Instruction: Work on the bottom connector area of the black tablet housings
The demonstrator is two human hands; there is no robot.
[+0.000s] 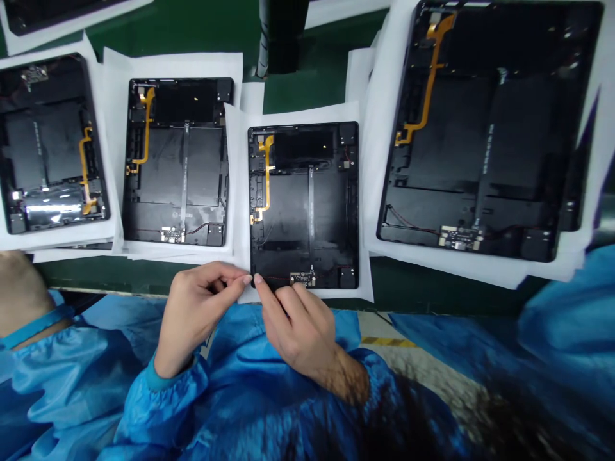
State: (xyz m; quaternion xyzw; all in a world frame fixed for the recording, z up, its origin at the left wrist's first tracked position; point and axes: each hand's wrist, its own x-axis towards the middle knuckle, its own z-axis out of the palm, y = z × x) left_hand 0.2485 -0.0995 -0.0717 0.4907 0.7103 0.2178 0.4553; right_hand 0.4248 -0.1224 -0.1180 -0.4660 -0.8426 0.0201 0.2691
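Note:
A black tablet housing (336, 205) with an orange flex cable (268, 182) lies on white sheets in front of me. At its lower left corner, my left hand (189, 314) has thumb and index finger pinched together; whatever is between them is too small to make out. My right hand (300, 330) puts its index fingertip on the same corner, right beside the left fingertips. Its other fingers are curled and its thumb is hidden. A thin red wire runs along the lower edge from that corner to a small circuit board (302, 279), just above my right knuckles.
Similar housings lie on white sheets: one (204, 166) just left, another (48, 141) farther left, a large one (528, 147) at right. A dark post (286, 38) stands on the green table (206, 35). A co-worker's wrist (24, 301) shows at left; blue sleeves (571, 320) at right.

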